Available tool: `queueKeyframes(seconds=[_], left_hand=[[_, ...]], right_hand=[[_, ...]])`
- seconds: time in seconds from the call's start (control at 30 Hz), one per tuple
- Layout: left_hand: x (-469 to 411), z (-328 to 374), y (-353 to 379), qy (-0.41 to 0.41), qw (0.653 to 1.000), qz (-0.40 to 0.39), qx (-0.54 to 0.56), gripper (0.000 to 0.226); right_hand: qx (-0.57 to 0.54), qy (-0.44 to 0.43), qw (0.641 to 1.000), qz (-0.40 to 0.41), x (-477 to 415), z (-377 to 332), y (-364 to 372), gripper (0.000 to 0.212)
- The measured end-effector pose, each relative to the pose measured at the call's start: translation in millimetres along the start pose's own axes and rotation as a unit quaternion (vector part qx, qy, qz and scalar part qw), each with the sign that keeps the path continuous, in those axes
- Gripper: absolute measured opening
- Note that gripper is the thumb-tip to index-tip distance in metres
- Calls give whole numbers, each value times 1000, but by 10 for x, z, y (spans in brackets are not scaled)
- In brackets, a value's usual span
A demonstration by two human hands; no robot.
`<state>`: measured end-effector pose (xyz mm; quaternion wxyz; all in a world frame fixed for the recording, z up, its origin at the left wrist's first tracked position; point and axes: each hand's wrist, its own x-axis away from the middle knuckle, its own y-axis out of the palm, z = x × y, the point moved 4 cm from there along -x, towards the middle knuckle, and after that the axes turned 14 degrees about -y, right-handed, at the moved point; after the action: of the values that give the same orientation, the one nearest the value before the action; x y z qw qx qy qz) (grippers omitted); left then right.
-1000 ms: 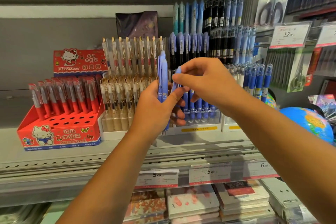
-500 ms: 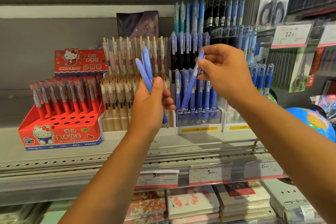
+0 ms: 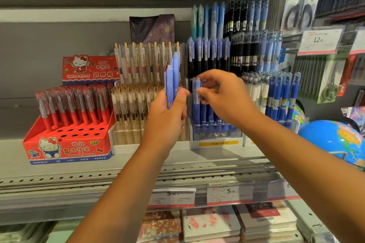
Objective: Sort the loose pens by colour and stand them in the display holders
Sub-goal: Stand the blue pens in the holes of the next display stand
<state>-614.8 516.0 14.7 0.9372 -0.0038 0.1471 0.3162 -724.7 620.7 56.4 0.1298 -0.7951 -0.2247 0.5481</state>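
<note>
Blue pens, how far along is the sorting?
Done: blue pens already stand in the clear holder. In hand: the right hand pinches one pen at its front row. Remaining: the bunch the left hand grips.

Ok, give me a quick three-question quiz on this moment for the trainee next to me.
1. True or false: the left hand grips a bundle of red pens.
2. The right hand pinches the top of a pen. Among which holder's pens does it stand? A: the red holder. B: the blue pen holder. C: the gold-clip holder.
3. Fill in: the pens in the left hand point ____.

Key: 1 false, its loose pens are blue. 2 B. 3 upward.
</note>
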Motion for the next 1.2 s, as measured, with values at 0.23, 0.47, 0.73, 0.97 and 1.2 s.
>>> queueKeyframes(seconds=[0.23, 0.47, 0.73, 0.97, 1.2], left_hand=[[-24, -39, 35, -38, 992, -77, 93, 17], [15, -9, 63, 0, 997, -72, 37, 12], [71, 50, 108, 28, 993, -114, 26, 17], [73, 23, 141, -1, 991, -131, 18, 21], [21, 36, 56, 49, 998, -46, -13, 17]], right_hand=[[69, -4, 997, -37, -25, 1, 36, 26], [111, -20, 993, -34, 16, -45, -38, 19], [-288, 60, 953, 67, -12, -250, -150, 19], [-279, 33, 956, 83, 0, -285, -190, 22], [-240, 19, 964, 116, -35, -138, -409, 23]])
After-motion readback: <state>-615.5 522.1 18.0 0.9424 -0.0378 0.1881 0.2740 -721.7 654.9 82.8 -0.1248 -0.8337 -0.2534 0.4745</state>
